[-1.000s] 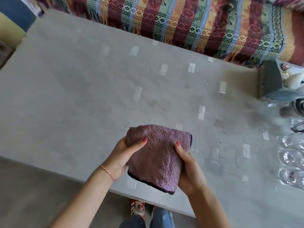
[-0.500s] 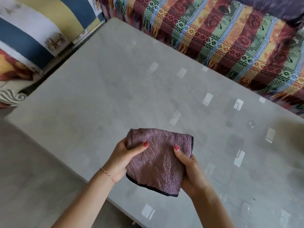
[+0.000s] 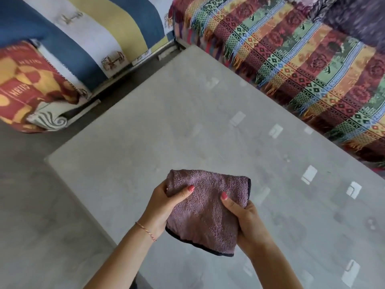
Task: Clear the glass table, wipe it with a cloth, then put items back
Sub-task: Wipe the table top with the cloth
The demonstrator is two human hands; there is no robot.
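Moved: her gaze swung left; hands unchanged.
Grip: left hand (image 3: 164,207) and right hand (image 3: 248,224) both closed on folded cloth (image 3: 205,211), above the glass table (image 3: 145,142).
Tip: press flat, overlapping strokes.

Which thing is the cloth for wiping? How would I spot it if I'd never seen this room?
Find the big grey glass table beside the striped, fringed blanket. Over its near edge, the left hand and right hand hold the cloth up between them. It is the only plain thing: fluffy, folded, dusty purple with a dark edge.
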